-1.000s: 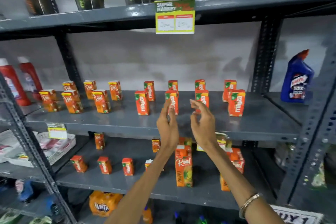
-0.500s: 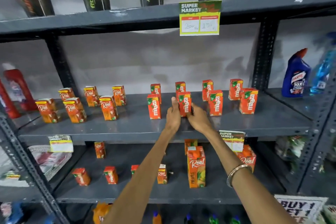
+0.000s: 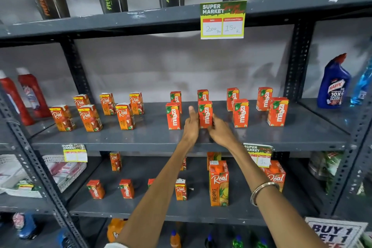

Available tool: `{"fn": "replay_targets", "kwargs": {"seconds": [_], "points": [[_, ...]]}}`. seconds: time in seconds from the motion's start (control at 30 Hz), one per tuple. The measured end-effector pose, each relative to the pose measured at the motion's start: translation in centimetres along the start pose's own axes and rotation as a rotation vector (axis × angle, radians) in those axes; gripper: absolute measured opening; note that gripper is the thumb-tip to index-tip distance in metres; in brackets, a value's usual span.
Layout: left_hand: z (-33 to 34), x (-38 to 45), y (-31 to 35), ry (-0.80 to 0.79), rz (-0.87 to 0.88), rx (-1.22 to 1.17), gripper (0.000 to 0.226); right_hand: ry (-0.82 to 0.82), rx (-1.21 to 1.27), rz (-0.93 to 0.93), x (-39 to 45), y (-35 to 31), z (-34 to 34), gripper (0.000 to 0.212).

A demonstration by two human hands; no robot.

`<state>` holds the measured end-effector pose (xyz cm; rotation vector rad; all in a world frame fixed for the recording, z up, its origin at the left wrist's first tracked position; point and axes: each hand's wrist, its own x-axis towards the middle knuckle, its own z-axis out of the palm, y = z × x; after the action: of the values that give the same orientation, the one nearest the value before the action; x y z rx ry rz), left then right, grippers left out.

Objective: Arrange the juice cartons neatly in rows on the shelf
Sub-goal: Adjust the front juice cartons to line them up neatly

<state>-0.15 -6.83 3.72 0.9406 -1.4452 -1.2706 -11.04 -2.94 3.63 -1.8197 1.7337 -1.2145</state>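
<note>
Both hands meet around one Maaza carton [image 3: 205, 114] in the front row of the middle shelf [image 3: 153, 137]. The left hand [image 3: 191, 125] lies flat against the carton's left side with the thumb up, and the right hand [image 3: 220, 130] cups its lower right edge, so the grip of each is pressed on the carton from opposite sides rather than wrapped around it. The carton stands upright on the shelf, directly in front of a back-row carton [image 3: 202, 95].

To do this step well, I would slide the carton rather than lift it, keep it square to the shelf edge, and match its spacing to the front-row neighbours [image 3: 173, 116] on the left and [image 3: 240, 112] on the right (the gap on the right looks a little wider). Its label should face forward like the rest.

The Real cartons [image 3: 89, 118] at the left of the same shelf stand turned at slight angles and probably need straightening next. On the shelf below, a white wire basket [image 3: 60, 173] holds pale packets, too blurred to identify.
</note>
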Motion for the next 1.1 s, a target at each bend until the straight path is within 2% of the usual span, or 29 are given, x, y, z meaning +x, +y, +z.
{"fn": "replay_targets", "kwargs": {"seconds": [0.4, 0.5, 0.57, 0.6, 0.7, 0.87, 1.0, 1.1], "points": [[0.2, -1.4, 1.0, -0.013, 0.021, 0.065, 0.056, 0.028, -0.005, 0.061, 0.1, 0.2, 0.6, 0.052], [0.4, -4.0, 2.2, 0.077, 0.161, 0.059, 0.041, 0.217, 0.022, -0.003, -1.3, -0.1, 1.6, 0.069], [-0.5, -6.0, 1.8, 0.132, 0.28, 0.066, 0.03, 0.343, 0.05, -0.133, -3.0, -0.5, 2.8, 0.069], [-1.5, -6.9, 1.3, 0.163, 0.315, 0.079, 0.033, 0.371, 0.068, -0.193, -3.8, -0.9, 3.5, 0.067], [-6.1, -8.9, -0.9, 0.25, 0.395, 0.067, 0.037, 0.366, 0.114, -0.325, -5.2, -3.4, 6.5, 0.056], [-17.4, -9.7, -2.0, 0.384, 0.42, 0.135, 0.035, 0.241, 0.263, -0.371, -4.1, -9.7, 13.9, 0.044], [-26.9, -8.2, -0.7, 0.46, 0.451, 0.139, 0.033, 0.215, 0.319, -0.323, -1.5, -14.5, 21.4, 0.046], [-33.7, -6.2, -0.4, 0.474, 0.446, 0.143, 0.038, 0.126, 0.298, -0.191, 1.2, -19.0, 27.0, 0.055]]}}
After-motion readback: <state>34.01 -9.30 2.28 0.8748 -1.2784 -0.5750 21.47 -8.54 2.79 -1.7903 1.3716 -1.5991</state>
